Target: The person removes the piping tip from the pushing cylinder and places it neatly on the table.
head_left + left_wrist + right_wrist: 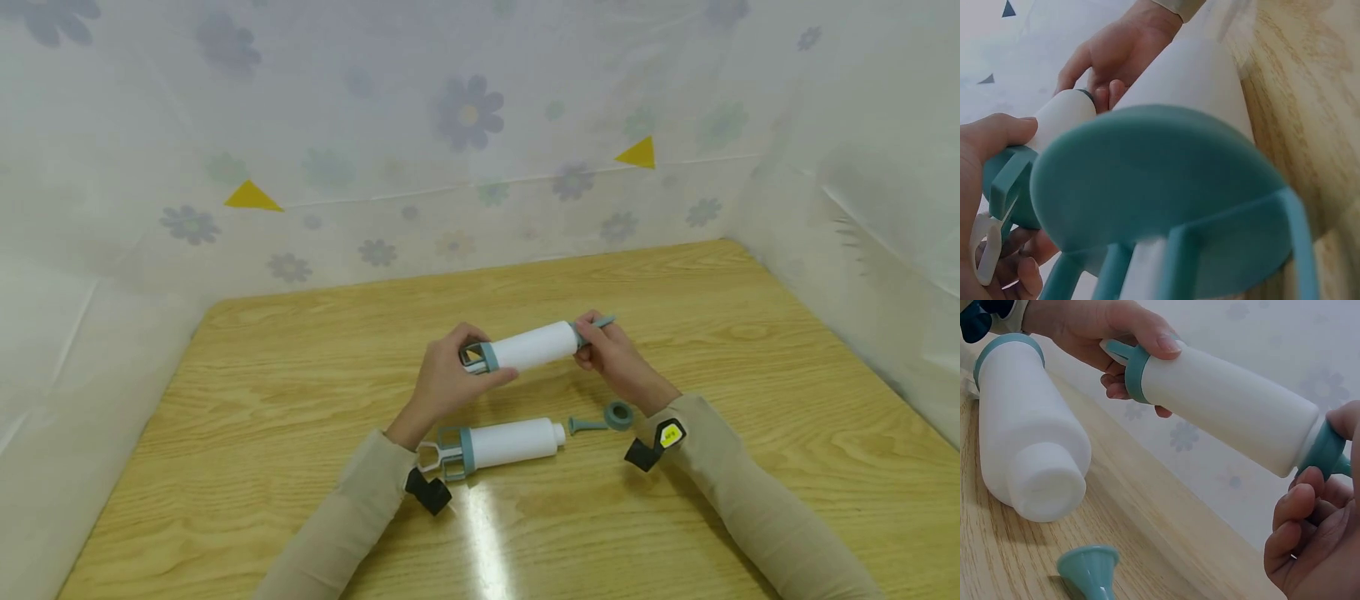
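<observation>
In the head view my left hand (441, 375) grips one end of a white syringe-like tube (534, 347) just above the table, around its teal collar (490, 357) and finger loops. The tube tilts up to the right. At its other end my right hand (617, 360) pinches a teal cap (1324, 449) with a thin nozzle (604, 321) sticking out; the right wrist view shows this cap against the tube end. A second such tube (513, 443) lies nearer me, its bare white neck (1047, 484) pointing right. Beside it lie a loose flared teal nozzle (588, 425) and a teal ring cap (618, 426).
The wooden table (300, 400) has a back edge along a flowered curtain (405, 167), with more sheeting at both sides. Two yellow triangles (253, 197) mark the curtain. A black wrist mount (429, 492) sits close to the lying tube's handle.
</observation>
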The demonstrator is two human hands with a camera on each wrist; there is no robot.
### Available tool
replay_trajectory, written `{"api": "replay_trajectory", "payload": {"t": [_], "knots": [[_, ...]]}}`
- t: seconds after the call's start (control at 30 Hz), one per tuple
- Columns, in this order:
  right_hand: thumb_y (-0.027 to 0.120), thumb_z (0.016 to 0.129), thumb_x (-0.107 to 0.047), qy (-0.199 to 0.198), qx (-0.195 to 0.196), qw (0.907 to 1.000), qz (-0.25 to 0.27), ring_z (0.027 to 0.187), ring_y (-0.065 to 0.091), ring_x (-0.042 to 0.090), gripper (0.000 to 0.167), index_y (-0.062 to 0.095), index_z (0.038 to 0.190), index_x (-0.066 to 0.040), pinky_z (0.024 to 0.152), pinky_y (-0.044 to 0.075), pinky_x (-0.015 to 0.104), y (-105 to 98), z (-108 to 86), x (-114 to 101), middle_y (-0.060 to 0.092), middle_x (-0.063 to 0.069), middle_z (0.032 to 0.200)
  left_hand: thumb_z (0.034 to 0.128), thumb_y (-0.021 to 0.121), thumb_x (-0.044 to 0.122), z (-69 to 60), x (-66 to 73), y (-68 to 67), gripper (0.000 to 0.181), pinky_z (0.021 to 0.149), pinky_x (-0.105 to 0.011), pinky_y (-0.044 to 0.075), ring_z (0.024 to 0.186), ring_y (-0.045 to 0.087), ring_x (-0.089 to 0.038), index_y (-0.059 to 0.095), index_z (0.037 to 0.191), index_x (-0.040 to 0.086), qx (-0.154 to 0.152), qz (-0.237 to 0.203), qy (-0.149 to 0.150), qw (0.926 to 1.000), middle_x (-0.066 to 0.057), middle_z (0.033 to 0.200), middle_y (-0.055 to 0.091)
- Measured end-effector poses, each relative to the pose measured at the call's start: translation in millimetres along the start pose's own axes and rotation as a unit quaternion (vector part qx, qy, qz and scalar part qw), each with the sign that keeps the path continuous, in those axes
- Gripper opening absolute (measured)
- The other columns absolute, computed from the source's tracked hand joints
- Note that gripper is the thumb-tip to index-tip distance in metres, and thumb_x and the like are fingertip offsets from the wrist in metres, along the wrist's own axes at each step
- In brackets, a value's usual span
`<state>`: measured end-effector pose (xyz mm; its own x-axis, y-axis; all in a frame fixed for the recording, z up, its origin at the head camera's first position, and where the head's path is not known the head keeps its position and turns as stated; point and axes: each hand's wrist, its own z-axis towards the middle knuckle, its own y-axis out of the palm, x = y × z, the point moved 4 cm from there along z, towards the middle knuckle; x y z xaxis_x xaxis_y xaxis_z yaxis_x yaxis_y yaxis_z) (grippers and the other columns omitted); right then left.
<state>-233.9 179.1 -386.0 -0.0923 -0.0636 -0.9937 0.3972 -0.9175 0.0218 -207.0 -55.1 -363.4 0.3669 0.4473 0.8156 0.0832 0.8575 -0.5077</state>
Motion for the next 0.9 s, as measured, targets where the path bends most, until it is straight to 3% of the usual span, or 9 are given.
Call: {"api": "replay_trajectory", "payload": {"t": [0.3, 0.4, 0.7, 0.9], "knots": [[0.035, 0.105, -0.019, -0.05, 0.002, 0.9978, 0.044, 0.063, 0.038, 0.009, 0.014, 0.047, 0.098, -0.016, 0.06, 0.031, 0.024, 0.3, -1.0, -4.0, 0.047, -0.005, 0.078, 0.0758, 0.082, 0.036, -0.6, -7.3, 1.0, 0.039, 0.065, -0.03, 0.054, 0.079, 0.062, -0.018, 0.062, 0.101, 0.013, -0.042, -0.055, -0.085, 0.994, -0.005, 0.097, 0.064], [0.033, 0.103, -0.015, -0.055, 0.001, 0.997, 0.055, 0.063, 0.039, 0.008, 0.017, 0.049, 0.098, -0.016, 0.06, 0.031, 0.024, -0.3, -1.1, -4.5, 0.049, -0.007, 0.078, 0.0767, 0.081, 0.037, -1.0, -7.7, 0.5, 0.04, 0.064, -0.031, 0.054, 0.078, 0.061, -0.018, 0.062, 0.102, 0.013, -0.051, -0.058, -0.098, 0.9922, -0.006, 0.097, 0.063], [0.03, 0.105, -0.019, -0.016, 0.007, 0.9974, 0.07, 0.061, 0.039, 0.008, 0.02, 0.047, 0.095, -0.015, 0.061, 0.033, 0.022, -1.8, 1.0, -4.2, 0.047, -0.006, 0.072, 0.0779, 0.08, 0.034, -0.3, -6.4, -0.3, 0.038, 0.067, -0.031, 0.054, 0.083, 0.062, -0.018, 0.06, 0.102, 0.013, -0.048, -0.059, -0.072, 0.9944, -0.005, 0.099, 0.062], [0.027, 0.105, -0.021, 0.013, 0.007, 0.9924, 0.122, 0.062, 0.041, 0.005, 0.027, 0.048, 0.09, -0.016, 0.059, 0.037, 0.018, -2.1, 1.5, -4.1, 0.046, -0.006, 0.071, 0.0782, 0.08, 0.032, 0.6, -6.9, -0.7, 0.039, 0.071, -0.031, 0.053, 0.086, 0.062, -0.016, 0.057, 0.104, 0.014, -0.062, -0.034, -0.036, 0.9968, -0.003, 0.099, 0.063]]}}
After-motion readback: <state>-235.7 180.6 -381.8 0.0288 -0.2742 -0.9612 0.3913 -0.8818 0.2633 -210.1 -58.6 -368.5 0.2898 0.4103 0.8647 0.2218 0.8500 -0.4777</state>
